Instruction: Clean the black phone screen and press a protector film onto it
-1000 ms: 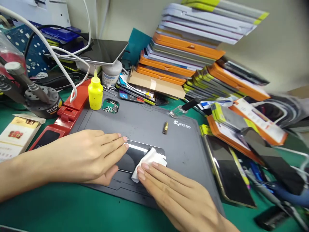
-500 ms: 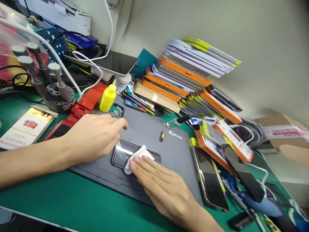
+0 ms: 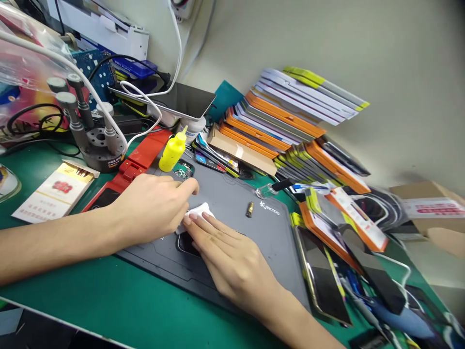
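A smartphone (image 3: 186, 244) lies on the grey work mat (image 3: 232, 194), mostly covered by my hands. My right hand (image 3: 228, 257) rests over it with fingers extended and close together, pressing a folded white wipe (image 3: 201, 209) onto the phone's left end. My left hand (image 3: 156, 208) is closed at that same end, its fingers curled down against the phone's edge. Its fingertips are hidden from view. A small brass-coloured brush head (image 3: 249, 209) lies on the mat, right of the phone.
Behind my left hand stand a yellow bottle (image 3: 172, 151), a red clamp-like holder (image 3: 132, 167) and a screwdriver stand (image 3: 103, 148). A cigarette pack (image 3: 54, 191) lies at left. Stacked phone boxes (image 3: 276, 116) line the wall. Another phone (image 3: 323, 276) and tools crowd the right.
My right hand has slid the wipe left and up along the phone to its left end, close to my left hand. The camera view has shifted slightly.
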{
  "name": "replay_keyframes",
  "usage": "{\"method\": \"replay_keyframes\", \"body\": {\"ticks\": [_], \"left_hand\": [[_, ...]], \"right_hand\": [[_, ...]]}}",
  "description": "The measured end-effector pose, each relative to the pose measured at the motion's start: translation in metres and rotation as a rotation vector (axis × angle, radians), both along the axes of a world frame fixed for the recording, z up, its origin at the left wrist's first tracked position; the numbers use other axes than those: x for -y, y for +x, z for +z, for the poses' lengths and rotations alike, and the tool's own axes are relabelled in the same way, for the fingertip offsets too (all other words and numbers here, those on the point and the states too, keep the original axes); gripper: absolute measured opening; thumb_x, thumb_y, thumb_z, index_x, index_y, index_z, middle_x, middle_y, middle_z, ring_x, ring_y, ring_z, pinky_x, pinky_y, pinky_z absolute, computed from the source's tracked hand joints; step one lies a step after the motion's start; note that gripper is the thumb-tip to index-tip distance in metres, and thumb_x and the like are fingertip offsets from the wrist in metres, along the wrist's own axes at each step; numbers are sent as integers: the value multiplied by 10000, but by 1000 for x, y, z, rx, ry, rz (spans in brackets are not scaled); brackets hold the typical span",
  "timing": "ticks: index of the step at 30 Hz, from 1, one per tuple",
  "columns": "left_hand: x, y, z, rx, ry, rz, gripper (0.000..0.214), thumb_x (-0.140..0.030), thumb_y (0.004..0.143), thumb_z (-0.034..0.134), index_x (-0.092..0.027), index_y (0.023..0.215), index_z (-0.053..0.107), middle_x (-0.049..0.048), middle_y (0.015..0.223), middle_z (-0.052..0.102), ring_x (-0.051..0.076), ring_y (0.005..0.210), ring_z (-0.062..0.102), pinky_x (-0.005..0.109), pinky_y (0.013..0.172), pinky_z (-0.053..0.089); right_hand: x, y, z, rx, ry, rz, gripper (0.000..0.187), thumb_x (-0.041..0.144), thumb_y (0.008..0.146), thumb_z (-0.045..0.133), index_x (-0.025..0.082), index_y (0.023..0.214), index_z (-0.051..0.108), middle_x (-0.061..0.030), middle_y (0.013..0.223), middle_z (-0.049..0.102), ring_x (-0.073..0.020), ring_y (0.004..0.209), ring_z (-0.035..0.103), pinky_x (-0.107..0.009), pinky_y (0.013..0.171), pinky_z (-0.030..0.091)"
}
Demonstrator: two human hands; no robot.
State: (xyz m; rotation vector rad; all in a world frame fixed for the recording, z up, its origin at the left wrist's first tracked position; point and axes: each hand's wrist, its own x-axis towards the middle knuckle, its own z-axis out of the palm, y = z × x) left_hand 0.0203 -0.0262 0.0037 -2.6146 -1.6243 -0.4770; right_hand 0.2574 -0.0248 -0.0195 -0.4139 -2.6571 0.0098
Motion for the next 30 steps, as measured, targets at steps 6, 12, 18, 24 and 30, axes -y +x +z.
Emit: {"method": "replay_keyframes", "body": {"ticks": [6, 12, 18, 24, 30], "left_hand": [[1, -1, 5, -18, -52, 19, 363, -116, 949, 468, -186, 1250, 659, 41, 841, 792, 276, 784, 803, 336, 549, 443], [1, 1, 5, -17, -64, 6, 315, -109, 938, 491, -161, 1213, 637, 46, 817, 782, 263, 778, 803, 312, 548, 445], [0, 1, -1, -6, 15, -23, 291, -108, 945, 471, -173, 1164, 650, 26, 785, 763, 235, 738, 780, 309, 529, 406], [-1, -2, -1, 16, 22, -34, 332, -105, 947, 444, -179, 1190, 657, 16, 880, 812, 223, 811, 805, 311, 569, 465], [-2, -8, 2, 41, 120, -73, 313, -129, 1008, 384, -209, 1183, 632, 14, 928, 839, 204, 829, 823, 315, 598, 537]], "right_hand": [[-5, -7, -1, -42, -56, -28, 668, -36, 1019, 534, 103, 1666, 443, -176, 1460, 717, -259, 1416, 660, -470, 1229, 556], [16, 11, 2, 17, -88, 28, 740, -77, 965, 503, 62, 1683, 388, -164, 1508, 688, -242, 1495, 589, -440, 1262, 518], [40, 40, 4, 71, -65, 22, 607, -130, 851, 487, -42, 1431, 642, -175, 1477, 710, -242, 1542, 544, -425, 1310, 462], [32, 33, 10, 63, -87, 44, 556, -96, 872, 471, -27, 1380, 685, -164, 1460, 720, -244, 1494, 596, -401, 1307, 462], [21, 4, 11, 23, -59, 85, 463, 11, 998, 476, -36, 1413, 677, -163, 1452, 730, -248, 1418, 671, -386, 1319, 452]]}}
